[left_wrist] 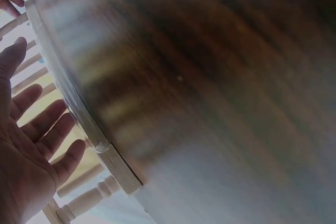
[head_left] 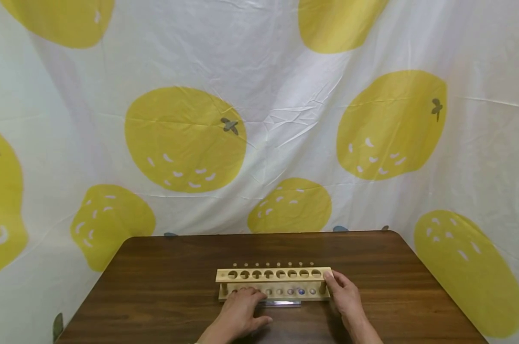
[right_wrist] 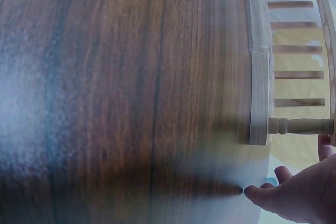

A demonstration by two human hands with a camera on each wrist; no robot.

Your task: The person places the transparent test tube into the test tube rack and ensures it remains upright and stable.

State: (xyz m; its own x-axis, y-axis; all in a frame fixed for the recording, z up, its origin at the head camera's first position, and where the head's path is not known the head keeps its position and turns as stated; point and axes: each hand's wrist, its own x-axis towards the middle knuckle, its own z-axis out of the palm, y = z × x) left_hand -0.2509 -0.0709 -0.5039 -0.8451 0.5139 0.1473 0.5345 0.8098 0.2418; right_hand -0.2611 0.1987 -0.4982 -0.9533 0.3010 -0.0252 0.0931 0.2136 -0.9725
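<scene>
A wooden test tube rack (head_left: pixel 273 273) stands upright on the table, with a row of round holes in its top bar and a row of short pegs behind. A clear test tube (head_left: pixel 283 304) lies along the front of its base, also visible in the left wrist view as a clear tube (left_wrist: pixel 79 106). My left hand (head_left: pixel 241 311) reaches over the rack's front left, fingers spread and loosely bent around nothing. At the other end, my right hand (head_left: pixel 345 295) grips the rack's right end, thumb at the top bar in front. The left fingertips hide part of the lower board.
The brown wooden table (head_left: pixel 178 267) has rounded far corners. Behind and beside it hangs a white cloth (head_left: pixel 268 157) printed with large yellow lemons.
</scene>
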